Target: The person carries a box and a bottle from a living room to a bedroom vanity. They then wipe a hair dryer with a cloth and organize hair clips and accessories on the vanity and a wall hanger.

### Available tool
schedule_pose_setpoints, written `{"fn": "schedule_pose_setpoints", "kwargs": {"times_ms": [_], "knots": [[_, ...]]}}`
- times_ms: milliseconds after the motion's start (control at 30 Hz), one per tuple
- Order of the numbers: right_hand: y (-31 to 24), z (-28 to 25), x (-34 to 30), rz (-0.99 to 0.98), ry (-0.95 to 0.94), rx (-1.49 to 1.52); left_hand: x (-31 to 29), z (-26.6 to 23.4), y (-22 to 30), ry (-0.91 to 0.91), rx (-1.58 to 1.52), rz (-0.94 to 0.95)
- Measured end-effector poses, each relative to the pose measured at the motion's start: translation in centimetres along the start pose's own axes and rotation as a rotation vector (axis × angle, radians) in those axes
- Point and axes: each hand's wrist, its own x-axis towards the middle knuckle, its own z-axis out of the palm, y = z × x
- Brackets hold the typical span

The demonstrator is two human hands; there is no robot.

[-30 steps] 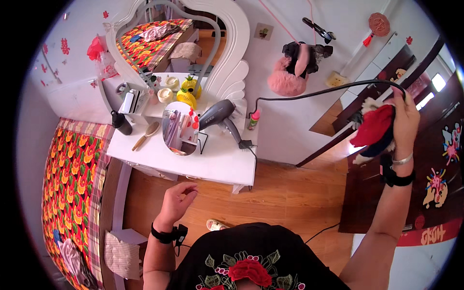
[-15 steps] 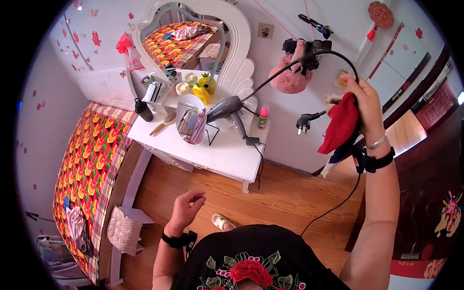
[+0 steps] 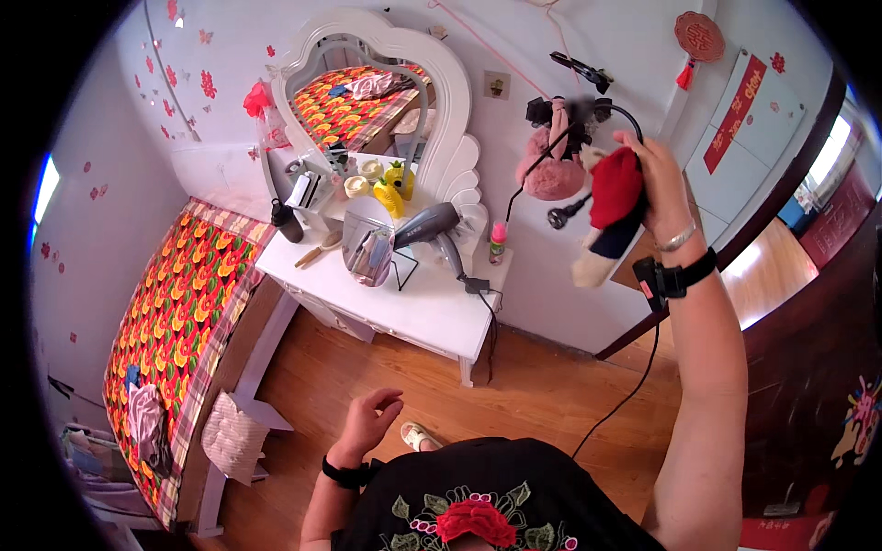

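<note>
Red cloth (image 3: pixel 614 188) — in right hand (image 3: pixel 654 174)

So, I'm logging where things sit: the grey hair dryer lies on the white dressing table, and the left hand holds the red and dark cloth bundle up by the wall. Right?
Not quite. In the head view the right hand holds the red and dark cloth bundle up by the wall; the left hand hangs low and empty. The grey hair dryer does lie on the white dressing table.
</note>
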Motion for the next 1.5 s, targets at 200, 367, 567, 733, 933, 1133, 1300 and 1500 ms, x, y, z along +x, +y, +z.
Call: {"fn": "schedule_pose_setpoints", "kwargs": {"times_ms": [200,367,567,733,933,1133,1300,1500], "knots": [[1.8,-1.9,-1.8,-0.007,0.111,0.053,-0.8,-0.5,0.4,-0.006,0.051,-0.030],[3.5,-4.1,-3.2,-0.303,0.331,-0.047,-0.3,-0.3,0.3,-0.014,0.071,-0.009],[4.3,-4.8,-7.6,-0.306,0.349,-0.266,0.3,0.1,1.0,-0.075,0.121,-0.022],[4.7,-6.2,-13.4,-0.367,0.671,-0.133,0.7,0.1,1.3,-0.073,0.127,-0.013],[5.1,-7.2,-20.5,-0.235,0.115,-1.004,2.2,0.8,2.8,-0.126,0.134,0.039],[5.6,-3.9,-21.2,-0.323,-0.239,-0.945,7.0,4.1,9.1,-0.402,0.085,0.375],[7.7,-0.5,-21.2,-0.579,-0.417,-0.934,8.8,10.3,11.7,-0.705,-0.334,0.343],[8.8,2.3,-23.6,-0.711,-0.638,-0.900,9.5,14.6,9.7,-0.781,-1.100,-0.134]]}}
